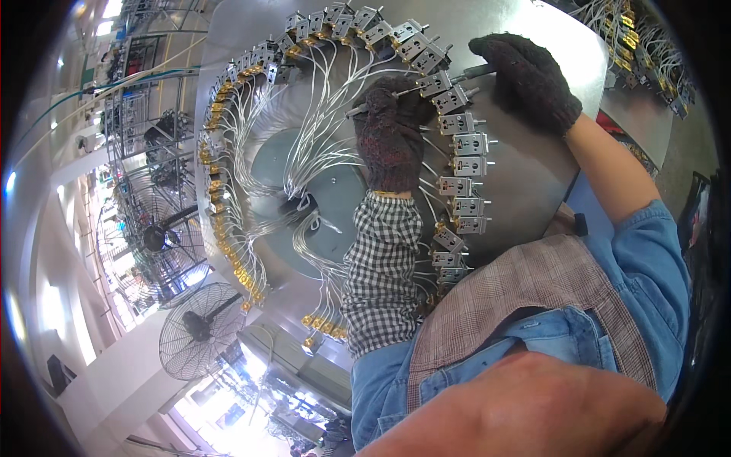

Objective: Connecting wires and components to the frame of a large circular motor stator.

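Note:
My left hand (390,137), in a dark knitted glove under a checked sleeve, is closed among the white wires at the inner side of a curved row of metal brackets. A thin pale rod or wire end (355,111) sticks out of its grip, and another slim length runs to a metal bracket (435,84). Past the row's outer side, my right hand (533,82), gloved alike, is closed round a slim grey rod-shaped tool (477,72). The tool's tip points at that same bracket; whether it touches is too small to tell.
The grey metal table (525,167) has a round plate (335,194) where white wires gather in a bundle (298,204). Brass-coloured fittings (232,255) line its left edge. More wired parts (628,46) lie at the upper right. A standing fan (199,326) is at the lower left.

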Action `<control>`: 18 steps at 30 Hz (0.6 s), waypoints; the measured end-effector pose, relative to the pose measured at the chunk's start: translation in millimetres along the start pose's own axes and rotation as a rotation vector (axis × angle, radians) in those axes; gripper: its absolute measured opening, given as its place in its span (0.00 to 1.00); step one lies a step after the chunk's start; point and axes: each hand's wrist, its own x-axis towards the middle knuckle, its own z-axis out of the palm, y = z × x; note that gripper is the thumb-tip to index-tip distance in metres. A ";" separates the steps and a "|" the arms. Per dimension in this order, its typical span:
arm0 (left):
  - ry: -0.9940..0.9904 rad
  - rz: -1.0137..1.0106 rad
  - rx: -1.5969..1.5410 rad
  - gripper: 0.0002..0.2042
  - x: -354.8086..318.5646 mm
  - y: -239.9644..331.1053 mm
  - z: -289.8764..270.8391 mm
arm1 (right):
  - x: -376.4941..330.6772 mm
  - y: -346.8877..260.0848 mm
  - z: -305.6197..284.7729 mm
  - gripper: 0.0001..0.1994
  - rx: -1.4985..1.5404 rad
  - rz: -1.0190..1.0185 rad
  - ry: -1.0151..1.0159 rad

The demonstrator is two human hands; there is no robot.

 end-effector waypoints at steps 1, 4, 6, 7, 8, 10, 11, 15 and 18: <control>-0.026 0.013 -0.001 0.11 0.4 0.3 -0.9 | 0.0 -3.0 3.4 0.19 0.073 0.011 0.045; -0.012 0.045 0.030 0.11 -2.1 1.8 2.8 | -0.3 -6.7 4.7 0.21 0.105 0.003 0.060; 0.004 0.048 0.041 0.11 -4.0 1.3 3.9 | -0.4 -3.6 1.7 0.22 0.067 -0.016 0.029; 0.021 0.052 0.054 0.11 -4.7 1.2 4.7 | 0.5 3.5 -2.1 0.22 -0.202 -0.205 0.041; 0.022 0.051 0.057 0.11 -5.1 0.4 5.0 | 0.7 7.5 -4.1 0.22 -0.472 -0.392 0.053; 0.006 0.083 0.014 0.10 -3.7 -2.6 2.8 | 4.2 -9.2 -0.8 0.22 0.028 -0.050 0.048; 0.008 0.083 0.017 0.10 -3.8 -3.6 0.0 | 5.3 -14.5 0.5 0.22 0.526 0.295 0.040; 0.005 0.010 0.075 0.10 4.0 -5.2 -11.9 | 3.1 5.3 -2.7 0.24 0.085 -0.087 -0.028; 0.047 -0.042 0.024 0.10 3.6 -4.8 -3.3 | 3.9 -0.2 2.3 0.17 0.133 -0.010 0.027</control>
